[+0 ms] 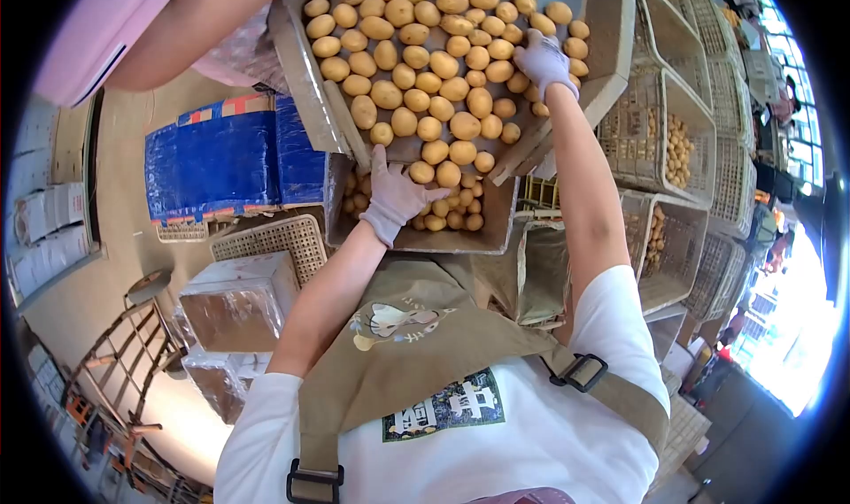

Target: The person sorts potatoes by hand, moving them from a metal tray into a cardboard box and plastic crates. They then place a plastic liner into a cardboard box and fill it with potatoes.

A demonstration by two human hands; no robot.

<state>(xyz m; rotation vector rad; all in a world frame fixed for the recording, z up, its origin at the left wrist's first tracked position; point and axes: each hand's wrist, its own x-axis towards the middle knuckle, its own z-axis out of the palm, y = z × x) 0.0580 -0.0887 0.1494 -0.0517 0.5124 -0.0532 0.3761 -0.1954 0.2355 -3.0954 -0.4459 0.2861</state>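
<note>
Potatoes [443, 64] spread across a tray [611, 53] in the upper middle of the frame, narrowing at its lower mouth, where a few lie above a bin [500, 216] holding more potatoes. The left hand [397, 201], gloved, partly covers that bin; its index finger points up the frame and its thumb stretches right, spread apart around nothing. The right hand [544, 63], also gloved, reaches among the potatoes at the tray's upper right, arm nearly straight, back of the hand uppermost; whether its fingers close on one cannot be told. Another person's arm [199, 26] crosses the upper left, close to the tray's left wall. Below it sits a blue-covered box [212, 163], then a lattice crate [305, 238] and plastic-wrapped boxes [235, 314]. Stacked crates [637, 119], some holding potatoes, crowd the right side.
</note>
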